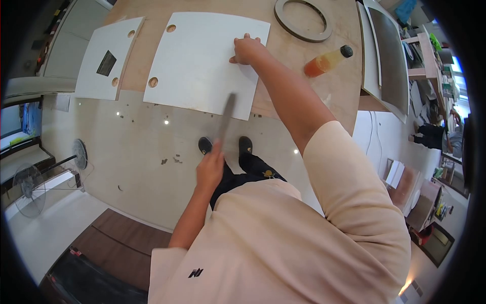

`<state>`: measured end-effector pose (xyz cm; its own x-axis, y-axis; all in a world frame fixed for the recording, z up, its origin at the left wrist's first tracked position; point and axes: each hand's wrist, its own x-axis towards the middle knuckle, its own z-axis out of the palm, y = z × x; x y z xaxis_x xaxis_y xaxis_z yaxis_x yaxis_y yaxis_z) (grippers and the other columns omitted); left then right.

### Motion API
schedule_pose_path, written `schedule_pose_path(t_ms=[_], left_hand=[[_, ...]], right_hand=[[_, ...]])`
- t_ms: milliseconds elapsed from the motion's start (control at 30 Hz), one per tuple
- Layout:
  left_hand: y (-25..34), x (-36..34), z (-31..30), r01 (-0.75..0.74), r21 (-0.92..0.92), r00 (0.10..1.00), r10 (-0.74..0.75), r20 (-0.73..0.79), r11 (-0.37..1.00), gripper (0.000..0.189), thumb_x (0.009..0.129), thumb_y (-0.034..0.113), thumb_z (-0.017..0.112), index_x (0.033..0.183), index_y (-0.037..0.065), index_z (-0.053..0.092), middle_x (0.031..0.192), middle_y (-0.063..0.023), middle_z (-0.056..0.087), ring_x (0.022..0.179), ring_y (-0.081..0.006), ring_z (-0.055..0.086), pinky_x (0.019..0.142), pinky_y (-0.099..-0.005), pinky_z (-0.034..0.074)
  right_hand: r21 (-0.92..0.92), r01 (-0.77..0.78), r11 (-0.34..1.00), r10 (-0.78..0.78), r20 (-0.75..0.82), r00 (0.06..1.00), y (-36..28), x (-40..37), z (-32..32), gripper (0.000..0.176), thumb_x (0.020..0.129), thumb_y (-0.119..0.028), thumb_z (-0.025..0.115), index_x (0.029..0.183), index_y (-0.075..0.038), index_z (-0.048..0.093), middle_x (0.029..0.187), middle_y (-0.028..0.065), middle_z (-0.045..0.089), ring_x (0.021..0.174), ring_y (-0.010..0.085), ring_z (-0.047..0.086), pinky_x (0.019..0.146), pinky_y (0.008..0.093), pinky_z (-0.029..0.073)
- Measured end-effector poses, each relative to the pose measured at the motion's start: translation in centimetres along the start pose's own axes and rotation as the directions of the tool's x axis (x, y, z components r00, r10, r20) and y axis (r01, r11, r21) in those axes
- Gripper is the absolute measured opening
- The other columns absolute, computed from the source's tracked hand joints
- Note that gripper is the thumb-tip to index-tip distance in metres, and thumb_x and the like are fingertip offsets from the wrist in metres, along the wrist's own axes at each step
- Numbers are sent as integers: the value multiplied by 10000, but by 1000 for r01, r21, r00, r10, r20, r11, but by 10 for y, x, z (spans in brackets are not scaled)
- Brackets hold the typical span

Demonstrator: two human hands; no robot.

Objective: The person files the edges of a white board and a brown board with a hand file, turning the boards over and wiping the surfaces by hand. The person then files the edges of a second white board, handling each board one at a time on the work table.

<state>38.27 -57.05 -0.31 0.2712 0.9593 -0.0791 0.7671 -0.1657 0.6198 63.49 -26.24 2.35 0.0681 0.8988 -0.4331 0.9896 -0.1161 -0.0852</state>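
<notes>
My left hand [210,169] is closed around the lower end of a long, flat grey file [227,112], blurred by motion. The file points away from me, and its tip overlaps the near edge of a white panel [202,61] in this view. This panel lies flat on the wooden table [347,76] and has two round recesses on its left side. My right hand [247,50] rests on the panel's right part, fingers spread on its surface. To the right stands a capped bottle [328,61] of orange-red liquid, lying on its side.
A second white panel [104,66] with a dark rectangle [107,63] lies at the left. A flat ring [328,31] lies at the far right of the table. Dark scraps [177,159] are on the floor. Fans [30,190] stand at the left. A person [430,137] is in the right background.
</notes>
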Motion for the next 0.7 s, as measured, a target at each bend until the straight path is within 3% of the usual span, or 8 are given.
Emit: schedule_pose_path(t_ms=[33,133,167,333,433,533,633,700], left_hand=[[-15,-16,-5,-7,-54,997,3,-81,999,550,970,219,586,1491,272,418,824,-180,652,741,-373,653,677,-474,535],[-12,-5,-5,51,-20,998,-50,34,999,548,959,194,602,1476,286,444,794,-180,646,722,-379,646,676,-478,535],[-5,16,10,-47,-39,999,47,4,998,555,968,225,587,1492,283,413,792,-177,641,714,-385,641,668,-480,533],[34,82,16,-135,85,985,124,120,987,558,995,285,532,1521,287,345,783,-167,631,705,-389,635,656,-483,528],[-1,25,-7,-13,87,997,5,83,996,552,992,259,543,1515,279,366,776,-167,629,701,-383,637,654,-480,526],[-21,-13,-20,-18,-18,1000,18,-8,1000,546,987,232,559,1505,263,389,763,-165,626,693,-373,639,640,-468,524],[-7,20,10,-126,-1,992,126,33,992,528,994,235,549,1500,251,400,775,-168,629,679,-375,634,623,-467,524],[34,64,20,-103,52,989,97,112,993,520,993,252,546,1495,251,408,784,-171,629,680,-381,633,621,-475,527]], right_hand=[[-16,2,1000,-3,-47,999,1,-8,-3,751,879,-490,679,1456,-78,431,1497,215,417,1354,354,442,1065,514,410],[37,-47,998,43,106,993,-4,-9,-16,739,889,-445,693,1509,-193,379,1642,118,136,1459,452,233,1063,653,388],[45,-42,998,37,101,994,-4,-5,-12,734,888,-447,694,1504,-191,388,1640,123,141,1455,451,244,1059,646,397],[45,-4,999,1,69,998,2,-8,-16,714,878,-445,708,1479,-181,427,1631,143,166,1431,448,304,1013,593,472],[78,-13,997,9,49,999,0,-16,-21,690,870,-430,722,1456,-176,460,1626,145,186,1419,447,327,985,588,501],[77,-30,997,25,62,998,-1,-14,-16,666,868,-419,727,1432,-160,488,1623,145,199,1415,450,329,979,595,505],[101,-37,994,35,25,999,-2,-14,-15,645,872,-416,723,1419,-156,501,1624,143,195,1414,457,327,985,603,497],[88,-45,995,41,46,998,-2,-14,-15,651,871,-417,724,1423,-157,496,1624,143,196,1413,457,328,989,604,495]])
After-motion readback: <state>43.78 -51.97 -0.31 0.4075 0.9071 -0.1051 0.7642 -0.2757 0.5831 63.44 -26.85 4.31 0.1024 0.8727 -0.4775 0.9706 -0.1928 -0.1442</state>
